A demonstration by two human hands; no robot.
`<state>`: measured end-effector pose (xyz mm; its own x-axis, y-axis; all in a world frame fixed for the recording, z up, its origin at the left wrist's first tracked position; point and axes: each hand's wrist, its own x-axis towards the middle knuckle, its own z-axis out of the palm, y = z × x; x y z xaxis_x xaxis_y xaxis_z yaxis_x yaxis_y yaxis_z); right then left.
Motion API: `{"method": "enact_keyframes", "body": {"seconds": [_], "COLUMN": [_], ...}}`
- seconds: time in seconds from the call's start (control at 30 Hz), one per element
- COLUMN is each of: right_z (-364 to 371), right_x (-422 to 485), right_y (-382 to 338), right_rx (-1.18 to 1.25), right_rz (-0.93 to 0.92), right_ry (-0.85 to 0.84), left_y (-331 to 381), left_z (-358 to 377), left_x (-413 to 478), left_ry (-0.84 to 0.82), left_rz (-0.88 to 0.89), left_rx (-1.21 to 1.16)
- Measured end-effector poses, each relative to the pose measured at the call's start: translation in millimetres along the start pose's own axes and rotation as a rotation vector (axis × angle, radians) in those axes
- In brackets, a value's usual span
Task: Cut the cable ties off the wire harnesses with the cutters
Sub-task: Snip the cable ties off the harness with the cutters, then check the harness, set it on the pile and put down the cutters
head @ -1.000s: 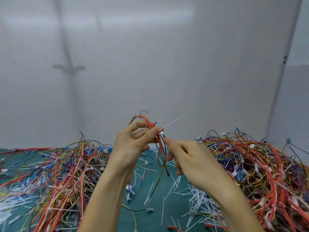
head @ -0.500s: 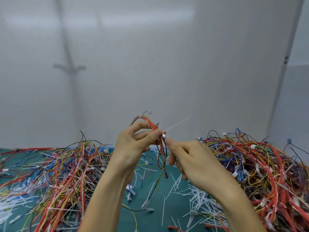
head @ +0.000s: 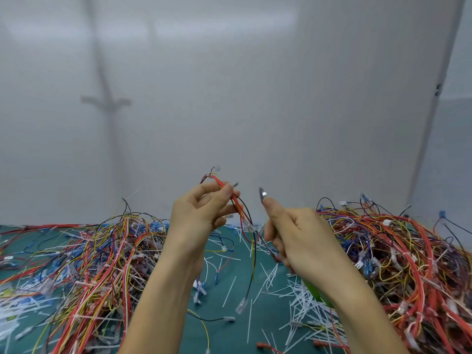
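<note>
My left hand (head: 201,213) pinches a small wire harness (head: 241,213) of red, yellow and black wires, held up above the green mat. Its loose ends hang down between my hands. My right hand (head: 296,236) grips the cutters (head: 262,194); only the metal jaw tip shows above my thumb, and a bit of green handle sticks out below my wrist. The jaws are a short way to the right of the harness, not touching it. No white tie tail shows on the held harness.
A big tangle of harnesses (head: 84,267) lies on the left of the green mat (head: 224,318), another heap (head: 398,256) on the right. Cut white tie pieces (head: 293,295) litter the mat between them. A plain grey wall stands behind.
The cutters were at the harness beside my left thumb, where a long white tie tail stuck out. Now my right hand has drawn away to the right and the tail is gone.
</note>
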<state>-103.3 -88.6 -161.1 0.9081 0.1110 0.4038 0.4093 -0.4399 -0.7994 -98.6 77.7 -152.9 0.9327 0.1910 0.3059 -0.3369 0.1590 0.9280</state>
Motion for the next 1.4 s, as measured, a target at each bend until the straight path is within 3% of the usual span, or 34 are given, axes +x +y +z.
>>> {"method": "enact_keyframes", "body": {"seconds": [0.2,0.43,0.7,0.87,1.3,1.4], "right_z": [-7,5,50,63,80,77], "right_x": [7,12,9,5,-6,-3], "right_y": [13,50,96,113,135,128], "right_rx": [0.119,-0.371,-0.649,-0.911,-1.033,-0.974], "right_rz": [0.102,0.128,0.294,0.328,0.301,0.291], "right_ry": [0.021,-0.056,-0.332,-0.369,-0.34,-0.26], "left_y": [7,9,5,6,1,-2], "left_z": [-1,-3,-6,-10,-8,-9], "left_x": [-2,-1,2,3,3,4], "left_ry": [0.064,0.08,0.123,0.124,0.02,0.04], "left_rz": [-0.038,-0.041,-0.05,-0.061,-0.066,-0.066], "left_rx": [-0.217,-0.354,-0.363,-0.27,0.066,0.077]}}
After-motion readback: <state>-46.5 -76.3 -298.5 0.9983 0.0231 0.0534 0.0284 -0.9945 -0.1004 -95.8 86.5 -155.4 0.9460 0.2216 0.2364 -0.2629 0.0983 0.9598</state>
